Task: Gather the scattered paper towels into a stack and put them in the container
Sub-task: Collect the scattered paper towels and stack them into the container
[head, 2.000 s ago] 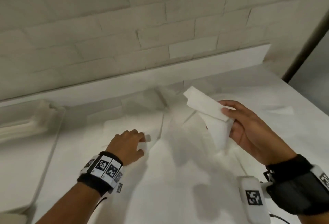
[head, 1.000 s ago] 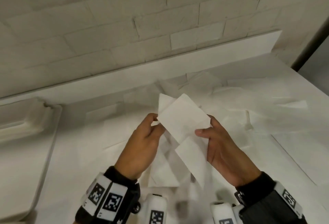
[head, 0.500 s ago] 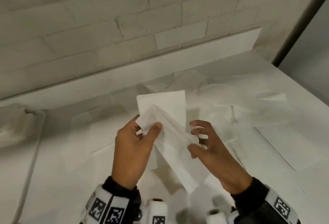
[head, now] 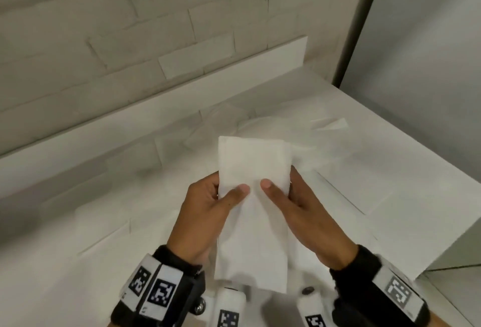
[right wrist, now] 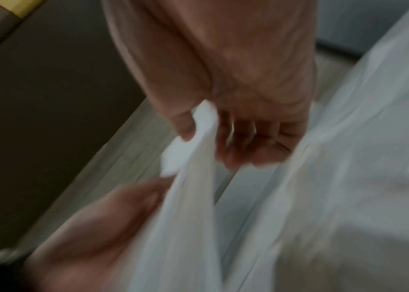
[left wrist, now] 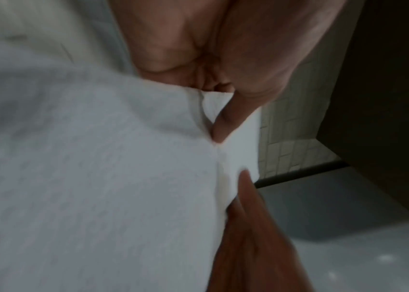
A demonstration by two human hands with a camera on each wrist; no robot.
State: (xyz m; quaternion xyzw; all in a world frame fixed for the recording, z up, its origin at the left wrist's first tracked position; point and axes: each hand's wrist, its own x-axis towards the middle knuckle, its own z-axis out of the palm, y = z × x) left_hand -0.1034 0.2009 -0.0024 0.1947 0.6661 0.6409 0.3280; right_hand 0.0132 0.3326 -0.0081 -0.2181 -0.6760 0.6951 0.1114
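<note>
Both hands hold a small stack of white paper towels (head: 253,168) upright above the table. My left hand (head: 208,212) grips its left edge, thumb pressed on the front. My right hand (head: 299,209) grips the right edge, thumb likewise on the front. A lower sheet hangs down towards the wrists. The blurred left wrist view shows the towel stack (left wrist: 98,177) pinched under my thumb. In the right wrist view the towels (right wrist: 188,197) sit between thumb and fingers. More loose paper towels (head: 328,123) lie scattered on the table behind. The container is out of view.
The white table (head: 390,160) runs to a low white ledge (head: 182,92) under a pale brick wall. Its right edge drops off beside a grey panel (head: 429,66). Towel sheets (head: 104,227) lie flat at the left.
The right hand brought its towels to the left hand, and both now square the sheets into one upright stack. The view has swung right, so the container at the left is gone.
</note>
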